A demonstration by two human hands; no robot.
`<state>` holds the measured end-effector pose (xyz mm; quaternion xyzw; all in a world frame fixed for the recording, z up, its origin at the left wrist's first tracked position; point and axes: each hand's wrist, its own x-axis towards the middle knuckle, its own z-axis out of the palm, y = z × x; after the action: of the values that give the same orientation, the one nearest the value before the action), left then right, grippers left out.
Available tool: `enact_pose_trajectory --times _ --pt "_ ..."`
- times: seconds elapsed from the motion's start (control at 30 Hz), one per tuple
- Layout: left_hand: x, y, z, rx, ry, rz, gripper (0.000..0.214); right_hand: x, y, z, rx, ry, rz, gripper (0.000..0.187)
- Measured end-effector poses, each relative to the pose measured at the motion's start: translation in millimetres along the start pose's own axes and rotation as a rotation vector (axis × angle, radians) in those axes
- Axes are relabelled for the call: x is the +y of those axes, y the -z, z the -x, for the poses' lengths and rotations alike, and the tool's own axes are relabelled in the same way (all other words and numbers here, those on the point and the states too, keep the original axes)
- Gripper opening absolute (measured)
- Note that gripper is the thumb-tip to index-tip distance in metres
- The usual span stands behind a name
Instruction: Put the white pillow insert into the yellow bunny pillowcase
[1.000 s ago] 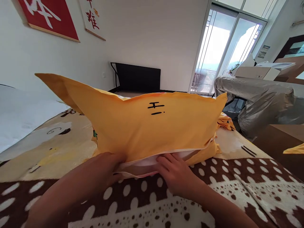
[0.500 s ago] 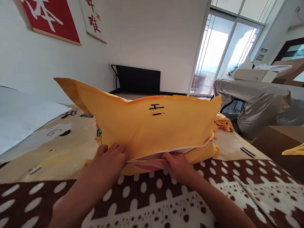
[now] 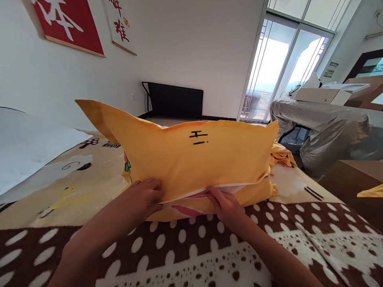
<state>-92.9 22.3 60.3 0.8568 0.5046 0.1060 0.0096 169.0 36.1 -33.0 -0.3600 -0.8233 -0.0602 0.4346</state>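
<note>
A yellow pillowcase (image 3: pixel 179 159), printed with black "Hi" lettering, stands upright and filled out before me. Along its lower side runs a white-edged opening (image 3: pixel 236 185), with pink-patterned fabric showing at it. My left hand (image 3: pixel 146 196) is closed on the cloth at the left end of this opening, thumb beneath and fingers on top. Near the middle, my right hand (image 3: pixel 226 202) pinches the edge of the opening between thumb and fingers. What fills the pillowcase is hidden, as are some of the fingertips.
Beneath lies a brown and cream patterned blanket (image 3: pixel 191 255). White bedding (image 3: pixel 36 147) is at the left, crumpled yellow fabric (image 3: pixel 283 154) behind the pillowcase's right end. A cardboard box (image 3: pixel 353 187) and plastic-wrapped furniture (image 3: pixel 323 123) stand at the right.
My left hand has turned flatter and its fingers have shifted slightly right along the cloth. My right hand has moved a little right, and the gap between the edges looks narrower.
</note>
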Motion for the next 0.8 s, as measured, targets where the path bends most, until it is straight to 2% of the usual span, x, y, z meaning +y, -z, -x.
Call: enact_pose_trajectory --times 0.1,0.23,0.5,0.6,0.7,0.8 --pt "-3 0.4 0 -0.117 0.024 0.038 0.028 -2 3 -3 -0.078 -0.123 -0.056 0.030" --pt "-4 -1.1 0 -0.133 0.075 0.086 0.024 1 2 -4 -0.140 -0.240 -0.127 0.019" --pt "3 3.4 0 -0.186 0.136 0.110 0.019 -1 6 -6 -0.220 -0.299 -0.091 0.008" --pt "-9 -1.0 2 -0.178 0.132 0.117 0.014 -1 8 -6 -0.227 -0.277 -0.051 0.008" --pt "-33 -8.1 4 -0.121 0.070 0.142 0.014 0 8 -6 -0.239 -0.263 -0.016 0.008" --pt "-54 -12.3 5 -0.054 0.046 0.113 0.025 2 9 -5 -0.234 -0.257 -0.017 0.007"
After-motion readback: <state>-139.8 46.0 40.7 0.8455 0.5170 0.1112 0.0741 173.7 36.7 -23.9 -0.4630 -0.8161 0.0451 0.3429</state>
